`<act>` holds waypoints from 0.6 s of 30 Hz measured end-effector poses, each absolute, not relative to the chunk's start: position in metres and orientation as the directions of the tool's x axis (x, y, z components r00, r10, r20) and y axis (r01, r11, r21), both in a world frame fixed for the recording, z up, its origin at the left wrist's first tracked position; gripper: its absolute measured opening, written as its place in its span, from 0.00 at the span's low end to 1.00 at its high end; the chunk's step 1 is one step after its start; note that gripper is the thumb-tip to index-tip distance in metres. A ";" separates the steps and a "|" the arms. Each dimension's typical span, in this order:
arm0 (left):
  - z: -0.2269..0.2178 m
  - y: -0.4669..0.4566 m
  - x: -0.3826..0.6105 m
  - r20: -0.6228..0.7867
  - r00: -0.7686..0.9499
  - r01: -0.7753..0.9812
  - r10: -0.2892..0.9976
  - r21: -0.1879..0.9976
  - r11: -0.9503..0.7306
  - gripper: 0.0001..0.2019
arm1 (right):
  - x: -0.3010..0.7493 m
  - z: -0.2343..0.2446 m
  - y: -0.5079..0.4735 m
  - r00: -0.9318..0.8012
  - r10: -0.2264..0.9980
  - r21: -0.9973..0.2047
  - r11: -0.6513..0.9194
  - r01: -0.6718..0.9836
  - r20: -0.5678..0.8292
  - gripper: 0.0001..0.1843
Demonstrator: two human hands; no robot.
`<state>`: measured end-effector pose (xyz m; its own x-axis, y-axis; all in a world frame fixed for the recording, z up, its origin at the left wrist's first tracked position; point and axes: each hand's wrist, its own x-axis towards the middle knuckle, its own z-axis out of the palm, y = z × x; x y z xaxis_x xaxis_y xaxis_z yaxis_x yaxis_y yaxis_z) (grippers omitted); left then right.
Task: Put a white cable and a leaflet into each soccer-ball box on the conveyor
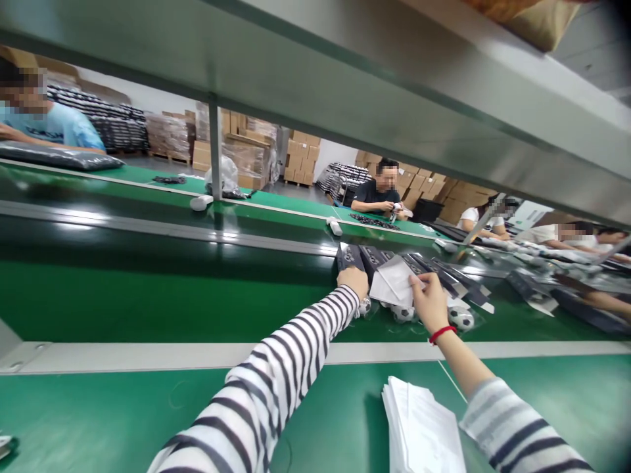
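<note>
White folded paper leaflet (394, 284) pinched in fingers of right hand (430, 303), above small black-and-white toy footballs (461, 319) on green conveyor belt (148, 302). Left hand (353, 281) clasped on near end of dark flat cardboard box (348, 256). Stack of white leaflets (424, 430) beside right forearm.

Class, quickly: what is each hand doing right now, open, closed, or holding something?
Left hand: rests on a dark box; whether it grips cannot be told.
Right hand: closed on a white leaflet.
</note>
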<state>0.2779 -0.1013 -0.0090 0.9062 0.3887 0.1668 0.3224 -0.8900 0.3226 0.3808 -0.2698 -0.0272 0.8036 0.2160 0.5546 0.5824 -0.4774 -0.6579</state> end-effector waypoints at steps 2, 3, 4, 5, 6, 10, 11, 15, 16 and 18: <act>-0.005 -0.096 0.275 0.175 0.932 0.218 0.318 0.429 -0.876 0.24 | 0.379 -0.032 -0.271 0.825 0.198 -0.712 -0.424 0.559 0.529 0.20; -0.005 -0.094 0.274 0.148 0.957 0.134 0.249 0.536 -0.833 0.26 | 0.378 -0.035 -0.270 0.834 0.197 -0.736 -0.395 0.549 0.516 0.22; -0.007 -0.092 0.272 0.120 0.979 0.046 0.167 0.663 -0.747 0.25 | 0.377 -0.036 -0.269 0.840 0.205 -0.755 -0.368 0.542 0.502 0.22; -0.009 -0.090 0.271 0.105 0.990 -0.025 0.092 0.782 -0.622 0.23 | 0.376 -0.037 -0.268 0.843 0.224 -0.768 -0.346 0.539 0.490 0.23; -0.012 -0.088 0.270 0.106 0.993 -0.067 0.052 0.869 -0.490 0.20 | 0.375 -0.036 -0.268 0.843 0.246 -0.776 -0.329 0.538 0.479 0.23; -0.022 -0.076 0.259 0.128 0.975 -0.074 0.184 0.959 -0.273 0.15 | 0.393 -0.023 -0.293 0.815 0.171 -0.710 -0.416 0.569 0.553 0.24; -0.023 -0.072 0.253 0.124 0.971 -0.066 0.202 0.960 -0.271 0.15 | 0.402 -0.020 -0.303 0.774 0.139 -0.617 -0.525 0.586 0.618 0.23; -0.023 -0.063 0.218 0.064 0.995 -0.041 0.079 0.964 -0.262 0.16 | 0.438 -0.023 -0.331 0.678 0.506 -0.031 -0.789 0.614 0.532 0.19; -0.023 -0.063 0.209 0.041 0.998 -0.029 0.041 0.965 -0.260 0.15 | 0.445 -0.029 -0.331 0.686 0.595 0.044 -0.768 0.639 0.419 0.18; -0.028 -0.067 0.192 0.013 1.000 -0.008 0.020 0.969 -0.245 0.15 | 0.455 -0.043 -0.320 0.704 0.652 0.092 -0.748 0.657 0.282 0.18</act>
